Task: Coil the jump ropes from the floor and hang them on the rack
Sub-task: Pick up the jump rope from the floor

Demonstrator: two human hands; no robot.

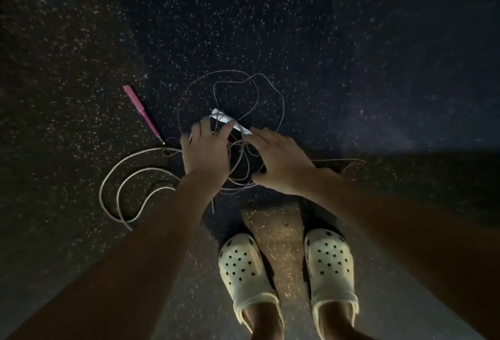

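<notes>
Dim, speckled floor (324, 55), blurred toward the edges. Both hands low over a tangle of thin grey jump rope (235, 88). Left hand (205, 153) curled, fingers closed round a white handle (224, 119) with strands of rope running under the palm; exact grip hidden behind the knuckles. Right hand (278, 161) just beside it, fingers spread and flat over the same tangle; whether pinching a strand or only resting on it cannot be told. Loose loops fanning out beyond the fingertips, more loops crossing between the two hands and under both wrists. Left of the left hand, a thicker pale rope (121, 177) curving in two arcs on the floor, meeting a pink handle (142, 112) lying farther out. Below the wrists, two pale perforated clogs (243, 266), cut off at the bottom edge. No rack in view.
</notes>
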